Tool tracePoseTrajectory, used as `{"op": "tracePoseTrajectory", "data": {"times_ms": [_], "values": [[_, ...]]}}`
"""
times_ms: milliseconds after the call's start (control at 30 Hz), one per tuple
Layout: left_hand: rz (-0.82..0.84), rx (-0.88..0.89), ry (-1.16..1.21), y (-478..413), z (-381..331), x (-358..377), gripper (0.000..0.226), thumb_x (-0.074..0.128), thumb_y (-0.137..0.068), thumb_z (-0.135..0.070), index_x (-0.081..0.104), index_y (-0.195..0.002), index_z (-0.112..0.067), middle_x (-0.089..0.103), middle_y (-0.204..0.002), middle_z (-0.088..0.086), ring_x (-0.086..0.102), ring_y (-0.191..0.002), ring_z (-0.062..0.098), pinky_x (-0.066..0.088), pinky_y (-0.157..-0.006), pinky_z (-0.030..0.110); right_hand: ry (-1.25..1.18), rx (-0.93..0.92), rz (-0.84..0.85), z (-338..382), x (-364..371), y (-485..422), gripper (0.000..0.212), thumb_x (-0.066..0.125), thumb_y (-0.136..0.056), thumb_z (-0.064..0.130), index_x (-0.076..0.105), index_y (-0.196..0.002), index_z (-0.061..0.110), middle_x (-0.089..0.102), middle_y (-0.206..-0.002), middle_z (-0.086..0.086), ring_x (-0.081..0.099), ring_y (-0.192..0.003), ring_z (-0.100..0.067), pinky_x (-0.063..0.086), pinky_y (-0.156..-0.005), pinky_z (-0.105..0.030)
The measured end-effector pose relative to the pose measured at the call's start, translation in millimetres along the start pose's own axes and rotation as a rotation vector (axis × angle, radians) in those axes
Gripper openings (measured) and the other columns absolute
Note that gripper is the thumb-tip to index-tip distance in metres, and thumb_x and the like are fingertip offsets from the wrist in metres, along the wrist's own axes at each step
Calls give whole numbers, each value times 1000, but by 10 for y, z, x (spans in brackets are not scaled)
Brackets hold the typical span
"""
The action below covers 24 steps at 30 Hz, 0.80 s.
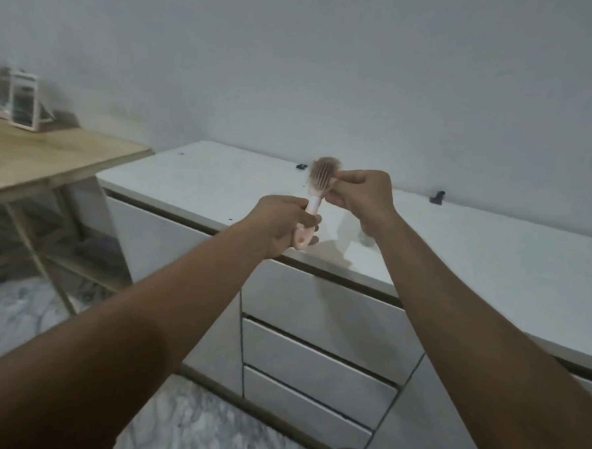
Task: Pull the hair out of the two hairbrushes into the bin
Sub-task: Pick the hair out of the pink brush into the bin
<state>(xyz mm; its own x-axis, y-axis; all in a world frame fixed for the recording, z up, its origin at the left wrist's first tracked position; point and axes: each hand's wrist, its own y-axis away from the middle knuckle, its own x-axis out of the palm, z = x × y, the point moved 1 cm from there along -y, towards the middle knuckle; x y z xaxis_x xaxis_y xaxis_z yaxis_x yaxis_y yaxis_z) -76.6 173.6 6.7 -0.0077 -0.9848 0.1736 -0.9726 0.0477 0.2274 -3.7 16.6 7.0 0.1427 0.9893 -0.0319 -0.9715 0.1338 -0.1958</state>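
A plain white wall backs a wooden side table [51, 156] at the left and a long white worktop [221, 182] over drawers. Above its front edge, the left hand [281, 223] closes its grip round the handle of a pink hairbrush [314, 199], holding it upright, likely to brace it against pulling. The right hand [361, 193] pinches its grip on the matted hair [325, 164] at the head's right edge, apparently to tug it free; no bin or second brush shows.

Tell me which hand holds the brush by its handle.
The left hand: it grips the pink hairbrush handle, while the right hand pinches at the bristle head.
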Motion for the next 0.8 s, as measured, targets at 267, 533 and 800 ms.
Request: {"op": "tracePoseTrajectory", "data": {"times_ms": [267, 533, 800], "values": [[-113, 31, 136, 509, 209, -1397, 19, 56, -93, 11, 60, -109, 1, 64, -111, 22, 66, -99, 29, 59, -81, 41, -35, 31, 161, -150, 1453, 636, 23, 74, -85, -2, 72, -107, -7, 74, -101, -18, 78, -80, -23, 63, -73, -28], [-302, -70, 236, 836, 1040, -2482, 39, 61, -91, 8, 59, -130, 2, 68, -117, 22, 71, -101, 27, 60, -86, 41, 78, 39, 338, -794, 2465, 1280, 27, 72, -87, 0, 71, -115, -2, 74, -108, -10, 76, -88, -21, 64, -76, -31], [-512, -61, 337, 1089, 1757, -2793, 39, 58, -91, 11, 59, -129, 3, 69, -116, 21, 73, -99, 24, 62, -76, 37, 68, 110, 564, -1639, 2979, 1515, 35, 79, -80, 12, 74, -114, 4, 75, -111, -8, 76, -91, -19, 65, -78, -39]]}}
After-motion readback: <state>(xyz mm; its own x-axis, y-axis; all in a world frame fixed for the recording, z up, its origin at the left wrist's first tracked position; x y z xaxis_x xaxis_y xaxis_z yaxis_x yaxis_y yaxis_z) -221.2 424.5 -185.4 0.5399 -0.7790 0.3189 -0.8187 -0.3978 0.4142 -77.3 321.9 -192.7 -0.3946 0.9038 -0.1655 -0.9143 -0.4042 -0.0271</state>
